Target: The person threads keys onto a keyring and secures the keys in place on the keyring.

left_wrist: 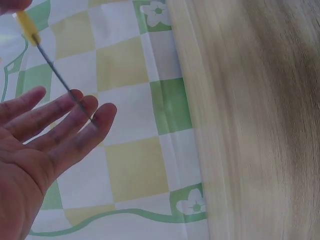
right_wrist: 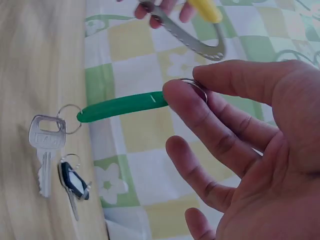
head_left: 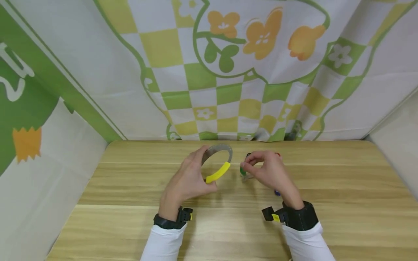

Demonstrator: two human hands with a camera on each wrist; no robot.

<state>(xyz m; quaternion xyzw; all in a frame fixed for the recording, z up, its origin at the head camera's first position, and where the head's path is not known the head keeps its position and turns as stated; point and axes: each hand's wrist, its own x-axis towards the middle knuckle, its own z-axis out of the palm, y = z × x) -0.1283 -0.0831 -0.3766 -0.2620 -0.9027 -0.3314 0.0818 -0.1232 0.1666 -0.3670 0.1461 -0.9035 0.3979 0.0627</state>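
Note:
My left hand [head_left: 187, 177] grips a flat metal hoop [head_left: 218, 147] with small holes along its band and a yellow section [head_left: 218, 174]. The thumb is at the yellow section and the fingertips are at the grey band across from it. My right hand [head_left: 272, 170] pinches the split ring [right_wrist: 201, 91] of a green key strap [right_wrist: 122, 106] between thumb and forefinger, the other fingers loosely spread. From the strap's far end a silver key [right_wrist: 46, 141] hangs on a second ring. Right of the hoop in the head view, the strap [head_left: 242, 171] points downward.
A key with a black head [right_wrist: 75, 184] shows beside the silver key. Small red [head_left: 278, 154] and blue [head_left: 277, 193] items lie partly hidden by the right hand on the wooden table [head_left: 130, 224]. A checked curtain [head_left: 202, 98] hangs behind the table's far edge.

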